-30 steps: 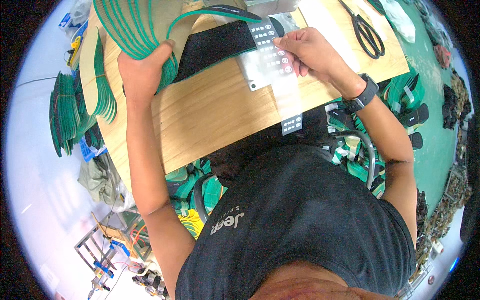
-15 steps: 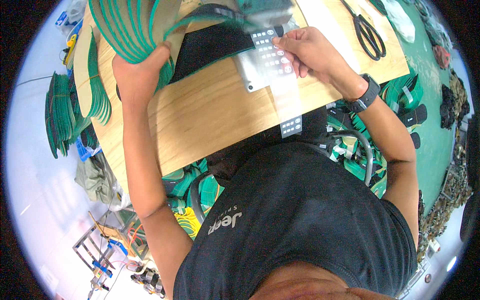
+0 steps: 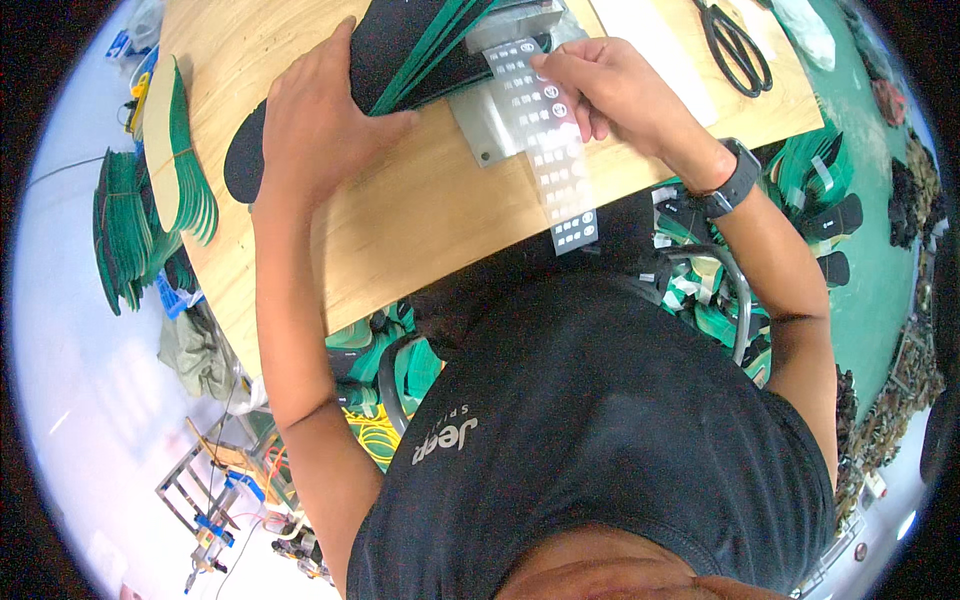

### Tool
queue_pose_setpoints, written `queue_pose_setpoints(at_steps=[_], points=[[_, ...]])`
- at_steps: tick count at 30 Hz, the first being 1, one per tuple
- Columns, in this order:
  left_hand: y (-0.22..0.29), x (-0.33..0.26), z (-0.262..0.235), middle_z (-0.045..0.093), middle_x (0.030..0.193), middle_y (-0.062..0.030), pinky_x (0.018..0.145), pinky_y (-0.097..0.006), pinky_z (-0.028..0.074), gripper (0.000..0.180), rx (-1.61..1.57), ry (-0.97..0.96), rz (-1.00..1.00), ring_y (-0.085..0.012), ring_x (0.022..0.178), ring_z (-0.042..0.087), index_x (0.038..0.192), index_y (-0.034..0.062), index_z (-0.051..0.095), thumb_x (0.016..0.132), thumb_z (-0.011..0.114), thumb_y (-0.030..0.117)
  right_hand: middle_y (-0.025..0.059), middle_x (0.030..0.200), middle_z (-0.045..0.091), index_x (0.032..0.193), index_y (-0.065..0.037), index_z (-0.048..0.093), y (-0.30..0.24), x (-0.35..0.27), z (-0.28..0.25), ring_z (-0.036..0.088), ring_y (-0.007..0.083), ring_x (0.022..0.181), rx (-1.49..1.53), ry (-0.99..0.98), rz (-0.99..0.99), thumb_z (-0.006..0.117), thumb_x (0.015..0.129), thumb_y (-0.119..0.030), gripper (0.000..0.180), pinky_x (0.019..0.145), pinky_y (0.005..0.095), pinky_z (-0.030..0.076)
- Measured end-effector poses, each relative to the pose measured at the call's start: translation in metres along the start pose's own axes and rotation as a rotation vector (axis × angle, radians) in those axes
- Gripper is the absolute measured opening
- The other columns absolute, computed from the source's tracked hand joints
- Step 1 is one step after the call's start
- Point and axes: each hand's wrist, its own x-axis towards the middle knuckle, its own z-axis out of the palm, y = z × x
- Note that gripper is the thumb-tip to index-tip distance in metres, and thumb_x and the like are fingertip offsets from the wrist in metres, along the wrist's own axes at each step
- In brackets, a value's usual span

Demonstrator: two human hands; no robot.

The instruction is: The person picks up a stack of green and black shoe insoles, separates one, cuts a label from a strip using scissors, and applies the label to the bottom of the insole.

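My left hand (image 3: 318, 125) lies on a black insole (image 3: 385, 45), its fingers stretched out and the thumb apart. The heel end of the insole shows beside the wrist. Beside it, several green-edged insoles (image 3: 430, 50) fan out toward the top edge of the view. My right hand (image 3: 625, 95) pinches the edge of a clear strip of printed labels (image 3: 565, 165) between thumb and fingers. This strip hangs over the table's near edge. Under its upper part is a metal plate (image 3: 485, 135) with a dark hole, next to a grey metal block (image 3: 515, 28).
Black-handled scissors (image 3: 735, 50) lie at the table's right, by a white sheet (image 3: 655, 40). A banded insole stack (image 3: 170, 150) lies along the left edge of the wooden table (image 3: 400, 230). More green insoles (image 3: 120, 235) are beyond it, and others sit below the table.
My left hand has let go of the bent bundle of insoles and now rests spread on a black one. The label strip has shifted upward slightly with my right hand still pinching it.
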Motion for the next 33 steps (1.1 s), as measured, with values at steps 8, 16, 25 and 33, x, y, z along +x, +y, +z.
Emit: queue_pose_setpoints(at_steps=[8, 16, 25, 33], points=[[0.010, 0.008, -0.019, 0.065, 0.108, -0.0185, 0.086, -0.040, 0.048, 0.089, -0.109, -0.224, -0.239, -0.0360, 0.098, 0.062, 0.138, 0.0106, 0.045, 0.061, 0.081, 0.038, 0.0059, 0.065, 0.062, 0.079, -0.001, 0.062, 0.020, -0.015, -0.015, 0.052, 0.0084, 0.046, 0.345, 0.154, -0.049, 0.058, 0.092, -0.019, 0.022, 0.039, 0.0197, 0.039], [-0.015, -0.005, -0.022, 0.069, 0.093, -0.0144, 0.080, -0.033, 0.050, 0.055, -0.520, -0.017, -0.456, -0.0217, 0.085, 0.065, 0.111, -0.0011, 0.062, 0.068, 0.077, 0.030, 0.0026, 0.063, 0.061, 0.075, -0.003, 0.062, 0.019, 0.000, -0.014, 0.052, 0.0073, 0.047, 0.370, 0.073, -0.125, 0.057, 0.093, -0.022, 0.026, 0.040, 0.0187, 0.039], [-0.032, -0.021, -0.024, 0.069, 0.080, -0.0041, 0.069, -0.025, 0.049, 0.025, -0.764, 0.223, -0.564, -0.0097, 0.071, 0.061, 0.088, 0.0001, 0.068, 0.072, 0.077, 0.018, -0.0021, 0.055, 0.054, 0.071, -0.006, 0.061, -0.002, 0.010, 0.001, 0.047, 0.0033, 0.041, -0.008, 0.003, 0.114, 0.061, 0.092, -0.026, 0.029, 0.035, 0.0166, 0.035], [-0.030, -0.019, -0.023, 0.069, 0.079, -0.0033, 0.068, -0.025, 0.049, 0.025, -0.737, 0.233, -0.553, -0.0087, 0.070, 0.061, 0.086, 0.0005, 0.069, 0.072, 0.078, 0.019, 0.0029, 0.058, 0.060, 0.075, -0.002, 0.063, 0.001, 0.012, -0.002, 0.055, 0.0080, 0.044, -0.035, -0.016, 0.093, 0.061, 0.091, -0.024, 0.028, 0.037, 0.0190, 0.044]])
